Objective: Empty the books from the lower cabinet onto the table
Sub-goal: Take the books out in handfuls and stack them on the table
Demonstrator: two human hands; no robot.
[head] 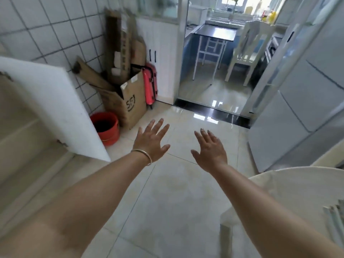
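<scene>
The lower cabinet [22, 131] is at the left with its white door [55, 108] swung open; the beige shelves I can see inside hold no visible books. A round white table [297, 194] fills the lower right, and the edges of some books [335, 222] lie on it at the frame's right edge. My left hand [152, 140], with a bangle on the wrist, is stretched out over the floor, fingers spread, holding nothing. My right hand [210, 148] is beside it, also spread and holding nothing.
A red bucket [107, 127] stands just behind the open door, next to a cardboard box [128, 103] stuffed with flattened cartons and a pink suitcase [150, 84]. A white fridge [301, 101] lines the right side. Through the doorway stand a dark table [216, 33] and a white chair [247, 53].
</scene>
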